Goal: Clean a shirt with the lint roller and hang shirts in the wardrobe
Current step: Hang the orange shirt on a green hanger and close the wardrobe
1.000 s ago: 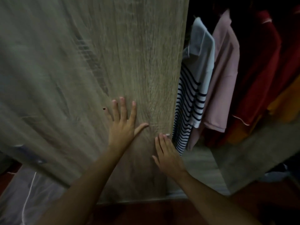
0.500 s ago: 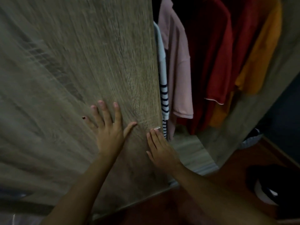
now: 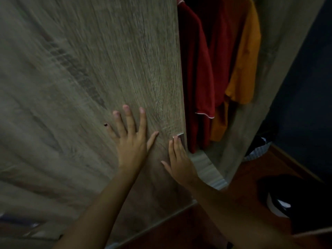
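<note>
Wardrobe door pressed by flat left hand and right hand.

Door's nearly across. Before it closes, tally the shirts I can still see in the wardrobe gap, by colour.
Red shirts: 2, one nearest the door edge with white-trimmed sleeve, one behind it
Orange shirts: 1
Total: 3 shirts visible. Any others are hidden behind the sliding door, which both hands press flat: left hand, right hand.
</note>
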